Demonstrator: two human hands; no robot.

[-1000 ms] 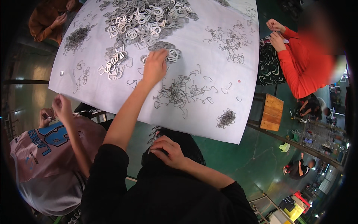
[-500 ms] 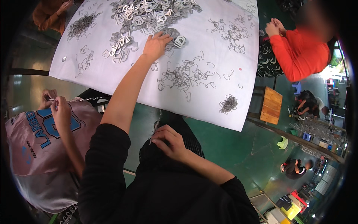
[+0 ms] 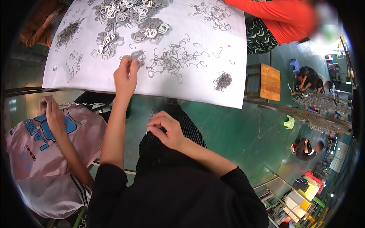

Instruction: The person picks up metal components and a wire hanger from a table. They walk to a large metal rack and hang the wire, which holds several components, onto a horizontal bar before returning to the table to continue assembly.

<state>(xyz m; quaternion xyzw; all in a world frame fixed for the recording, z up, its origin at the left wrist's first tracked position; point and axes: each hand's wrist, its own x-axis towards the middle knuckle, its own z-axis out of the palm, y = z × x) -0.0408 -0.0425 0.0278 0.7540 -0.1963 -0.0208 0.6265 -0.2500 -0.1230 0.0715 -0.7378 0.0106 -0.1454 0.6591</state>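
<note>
My left hand (image 3: 126, 78) is over the near part of the white-covered table (image 3: 125, 86), pinching a flat grey hook-shaped piece (image 3: 139, 57) blurred by motion. Beyond it lies a big heap of similar flat grey pieces (image 3: 121, 13), with a smaller clump (image 3: 106, 42) at its near left. To the right of that hand is a loose spread of bent wire hooks (image 3: 173, 59). Low over my lap, my right hand (image 3: 167, 131) has thumb and fingers pressed together on a thin, pale item (image 3: 147, 130) too small to make out.
More wire hooks (image 3: 215, 15) lie at the far right, and a dense pile of small wire parts (image 3: 222, 81) near the right corner. On my left sits a person in a pink shirt (image 3: 81, 133); across the table is a red sleeve (image 3: 273, 13). A wooden stool (image 3: 270, 81) stands right.
My left hand has drawn back from the grey heap toward me, now with a flat grey piece in its fingers. My right hand stays over my lap. The red-sleeved person has reached onto the table.
</note>
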